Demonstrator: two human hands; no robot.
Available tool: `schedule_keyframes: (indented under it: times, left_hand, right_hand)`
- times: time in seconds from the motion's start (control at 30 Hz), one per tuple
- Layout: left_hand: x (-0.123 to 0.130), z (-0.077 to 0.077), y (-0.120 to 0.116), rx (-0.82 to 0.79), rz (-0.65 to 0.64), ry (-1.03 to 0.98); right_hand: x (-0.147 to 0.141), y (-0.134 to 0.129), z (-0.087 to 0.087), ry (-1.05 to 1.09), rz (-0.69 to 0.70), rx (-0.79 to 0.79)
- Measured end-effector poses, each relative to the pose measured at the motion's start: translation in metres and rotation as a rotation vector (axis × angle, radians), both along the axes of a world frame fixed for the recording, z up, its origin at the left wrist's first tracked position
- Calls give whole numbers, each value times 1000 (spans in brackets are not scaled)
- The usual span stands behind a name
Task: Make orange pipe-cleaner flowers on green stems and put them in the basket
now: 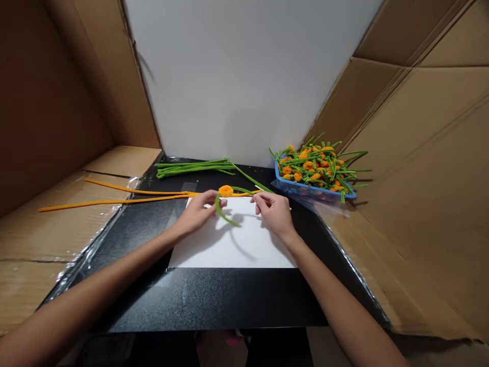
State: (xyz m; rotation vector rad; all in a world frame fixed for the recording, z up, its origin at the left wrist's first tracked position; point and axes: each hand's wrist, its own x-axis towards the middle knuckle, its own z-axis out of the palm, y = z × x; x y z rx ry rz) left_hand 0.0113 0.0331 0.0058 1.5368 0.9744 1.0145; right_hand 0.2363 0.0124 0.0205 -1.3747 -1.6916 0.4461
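Orange and green fuzzy wire is what I have in hand: a small orange coil flower (225, 190) on a curved green stem (225, 216), held just above the far edge of a white sheet (233, 244) on the black table (206, 300). My left hand (198, 211) pinches the stem right under the coil, though the fingertips are turned away from me and I cannot see the grip itself. My right hand (274, 210) is curled, fingers bunched near the stem's upper end; whether it actually grasps anything I cannot tell. Loose green wires (194, 166) lie beyond, long orange wires (126, 196) run off left onto cardboard (46, 239). A blue basket (305, 189) of finished flowers sits right, its near wall blurred by plastic wrap.
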Motion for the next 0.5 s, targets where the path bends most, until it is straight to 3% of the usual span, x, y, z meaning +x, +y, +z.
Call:
schedule_keyframes:
  times: [0.07,0.2,0.33,0.4,0.5]
  left_hand:
    - [7,2,-7,-220,-20,-178]
    - [-1,13,-4,-532,118,-499]
    - [-20,22,8,-798,96,-612]
    - [-25,21,13,-816,31,-553]
    - [-24,15,14,-619,1,-387]
  right_hand:
    - [-4,-2,-2,-48,-2,30]
    - [-4,-3,-6,-161,-23,126]
    - [0,-2,-8,-224,-4,195]
    - [1,-1,-9,-242,26,213]
    - [3,-1,-10,-316,44,211]
